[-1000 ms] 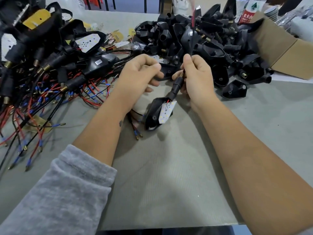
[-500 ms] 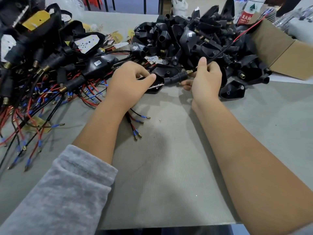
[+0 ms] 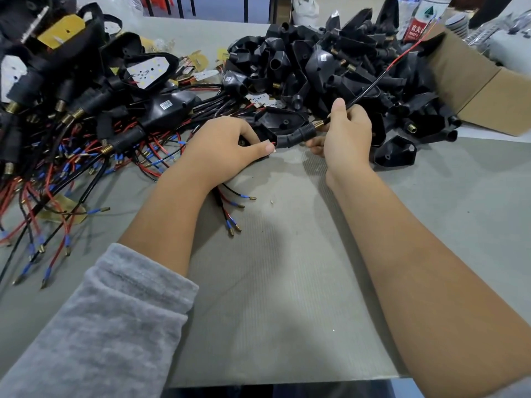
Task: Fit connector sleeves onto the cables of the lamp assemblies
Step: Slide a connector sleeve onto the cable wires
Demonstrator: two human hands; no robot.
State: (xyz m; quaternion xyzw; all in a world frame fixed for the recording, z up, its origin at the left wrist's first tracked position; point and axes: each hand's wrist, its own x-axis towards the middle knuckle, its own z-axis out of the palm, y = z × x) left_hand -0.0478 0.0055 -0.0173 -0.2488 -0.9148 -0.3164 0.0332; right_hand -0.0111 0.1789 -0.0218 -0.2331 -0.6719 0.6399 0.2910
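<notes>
A black lamp housing lies flat at the table's middle, mostly hidden under my left hand (image 3: 227,150), which grips it. Its black connector sleeve (image 3: 296,136) sticks out to the right and ends in a brass threaded tip (image 3: 318,124). My right hand (image 3: 344,133) pinches the cable (image 3: 370,89) right at that brass tip. The black cable runs up and right, turning into red wire near the cardboard box. Loose wire ends with blue crimps (image 3: 234,214) lie below my left wrist.
A heap of finished lamps with red, black and blue wires (image 3: 66,133) fills the left. A pile of black housings (image 3: 330,61) sits at the back centre, beside a cardboard box (image 3: 482,81). Grey mat (image 3: 287,282) lies in front.
The lamp went from hanging upright between both hands to lying flat on the table. The cable now stretches out to the upper right. Over the last half second the hands barely moved.
</notes>
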